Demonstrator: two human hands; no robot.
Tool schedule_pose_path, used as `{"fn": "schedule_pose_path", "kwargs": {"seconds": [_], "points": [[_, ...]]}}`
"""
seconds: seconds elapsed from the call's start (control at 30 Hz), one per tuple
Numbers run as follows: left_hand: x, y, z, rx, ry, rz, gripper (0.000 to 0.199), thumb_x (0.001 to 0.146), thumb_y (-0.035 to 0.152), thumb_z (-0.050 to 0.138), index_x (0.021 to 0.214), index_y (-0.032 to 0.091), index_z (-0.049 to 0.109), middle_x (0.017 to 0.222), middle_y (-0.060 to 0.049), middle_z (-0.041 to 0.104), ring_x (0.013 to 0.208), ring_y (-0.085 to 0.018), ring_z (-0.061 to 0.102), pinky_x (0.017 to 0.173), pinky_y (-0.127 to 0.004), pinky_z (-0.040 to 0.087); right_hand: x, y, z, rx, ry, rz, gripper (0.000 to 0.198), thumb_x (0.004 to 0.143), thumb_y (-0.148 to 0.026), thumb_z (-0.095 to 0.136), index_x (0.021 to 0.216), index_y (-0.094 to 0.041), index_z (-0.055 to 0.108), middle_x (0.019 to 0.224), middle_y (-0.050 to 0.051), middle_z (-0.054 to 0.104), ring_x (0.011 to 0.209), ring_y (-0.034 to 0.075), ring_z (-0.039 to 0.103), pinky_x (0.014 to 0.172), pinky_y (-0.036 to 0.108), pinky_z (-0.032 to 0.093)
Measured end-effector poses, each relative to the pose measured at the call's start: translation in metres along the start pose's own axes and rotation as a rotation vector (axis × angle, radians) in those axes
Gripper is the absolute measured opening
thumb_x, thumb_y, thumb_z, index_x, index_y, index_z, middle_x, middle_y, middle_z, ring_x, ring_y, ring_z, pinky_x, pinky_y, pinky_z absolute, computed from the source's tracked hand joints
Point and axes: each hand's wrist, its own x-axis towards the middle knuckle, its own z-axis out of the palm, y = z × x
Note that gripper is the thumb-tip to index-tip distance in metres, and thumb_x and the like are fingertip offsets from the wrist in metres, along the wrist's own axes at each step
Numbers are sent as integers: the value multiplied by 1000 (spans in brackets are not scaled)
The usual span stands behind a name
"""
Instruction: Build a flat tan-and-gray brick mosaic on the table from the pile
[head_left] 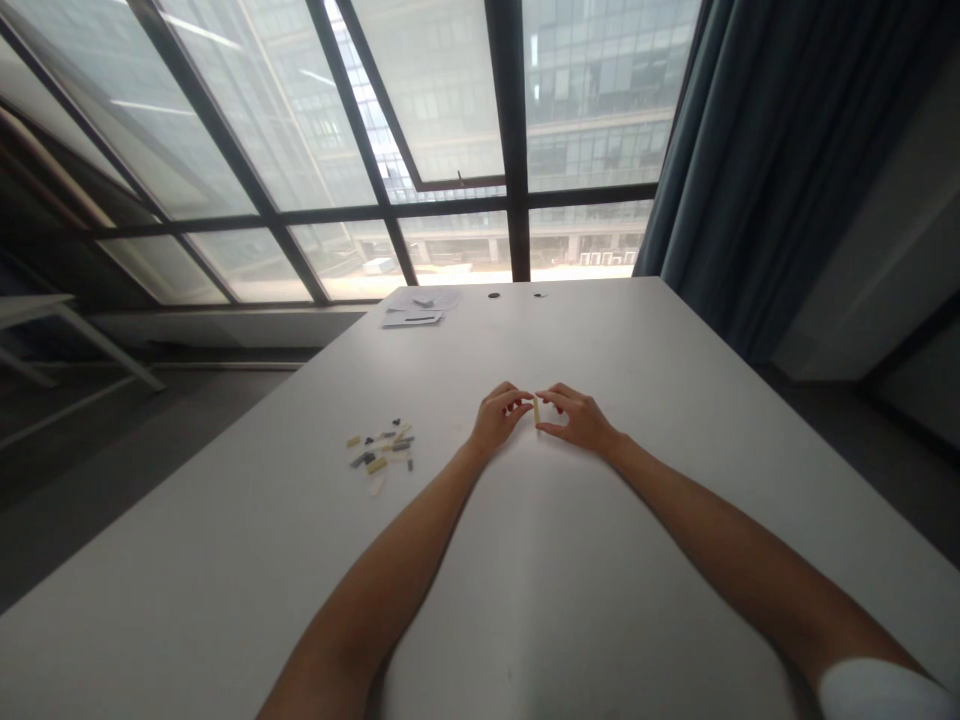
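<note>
A narrow, pale yellow toy building brick [536, 411] stands between my two hands over the middle of the white table. From its left side, my left hand [499, 415] touches it near the upper end with the tips of thumb and index finger. My right hand [577, 418] pinches it from the right, with the index finger at the top and the thumb low down. To the left of my hands lies a loose pile of small building bricks [376, 466] in yellow, grey, black and whitish tones.
Papers [412, 318] lie at the table's far left corner. Two small dark round spots, one a black disc [493, 295], sit near the far edge. Windows stand beyond the white table [600, 600], with a dark blue curtain [720, 200] on the right.
</note>
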Motion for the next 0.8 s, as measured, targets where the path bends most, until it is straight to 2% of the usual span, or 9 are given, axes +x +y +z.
{"fn": "schedule_pose_path", "kwargs": {"seconds": [0.33,0.5,0.8], "points": [[-1,2,0,16,-32,6,17,94,33,63,99,21,73,84,-2,61,70,-11,55,65,-24,46,1,-5,-4,9,-27,13,41,83,-35,75,120,-24,61,107,5,66,72,14,58,72,28,51],[-3,6,-1,38,-43,22,21,95,27,56,108,21,71,90,-3,61,68,-11,50,66,-25,45,1,-6,-4,-7,-10,33,39,84,-36,75,118,-24,61,106,5,66,71,14,57,72,27,51],[-3,10,-3,-29,-99,58,47,82,21,66,129,23,62,102,-3,59,70,-10,46,68,-25,45,0,4,-2,17,68,32,39,85,-40,74,117,-22,61,103,5,64,69,13,55,70,28,50]]}}
